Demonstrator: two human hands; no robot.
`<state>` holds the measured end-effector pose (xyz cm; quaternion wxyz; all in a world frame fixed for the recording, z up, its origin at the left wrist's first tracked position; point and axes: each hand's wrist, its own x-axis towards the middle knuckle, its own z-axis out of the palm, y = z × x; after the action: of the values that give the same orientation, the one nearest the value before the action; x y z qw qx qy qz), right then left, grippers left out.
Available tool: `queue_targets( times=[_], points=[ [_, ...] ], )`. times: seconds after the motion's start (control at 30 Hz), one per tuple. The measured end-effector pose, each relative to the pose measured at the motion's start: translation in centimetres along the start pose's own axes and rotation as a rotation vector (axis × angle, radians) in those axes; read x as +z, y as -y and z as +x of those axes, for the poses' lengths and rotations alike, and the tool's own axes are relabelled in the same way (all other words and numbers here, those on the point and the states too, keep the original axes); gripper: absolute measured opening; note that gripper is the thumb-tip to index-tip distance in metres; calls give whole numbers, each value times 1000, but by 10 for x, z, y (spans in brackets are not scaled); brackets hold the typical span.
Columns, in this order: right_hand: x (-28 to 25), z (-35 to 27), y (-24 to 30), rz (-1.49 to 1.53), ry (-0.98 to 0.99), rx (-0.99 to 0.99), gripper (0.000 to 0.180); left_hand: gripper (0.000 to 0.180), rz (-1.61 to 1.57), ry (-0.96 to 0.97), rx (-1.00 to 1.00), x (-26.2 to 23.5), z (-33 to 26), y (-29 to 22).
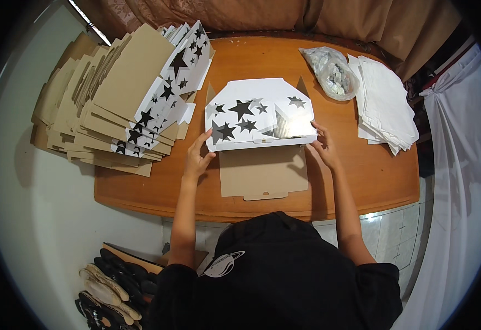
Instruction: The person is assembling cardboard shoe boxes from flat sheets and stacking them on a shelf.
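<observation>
Running nine-to-three o'clock lengthwise, the white, black-starred cardboard box (260, 116) sits between left hand (198, 157) and right hand (326, 147), which pinch its eight- and four-o'clock corners respectively.

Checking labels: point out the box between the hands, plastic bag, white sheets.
Box (260, 119), head view: white star-printed panel.
Plastic bag (331, 71), head view: its middle.
White sheets (386, 104), head view: top sheet.
</observation>
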<state>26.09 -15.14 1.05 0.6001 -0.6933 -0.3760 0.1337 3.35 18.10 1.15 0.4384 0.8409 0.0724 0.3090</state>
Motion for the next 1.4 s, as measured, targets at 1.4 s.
queue_targets(
  times=[1.4],
  points=[
    [61,-55,-1,-201,-185,115,53,50,112,50,-498,29,-66,-7]
  ],
)
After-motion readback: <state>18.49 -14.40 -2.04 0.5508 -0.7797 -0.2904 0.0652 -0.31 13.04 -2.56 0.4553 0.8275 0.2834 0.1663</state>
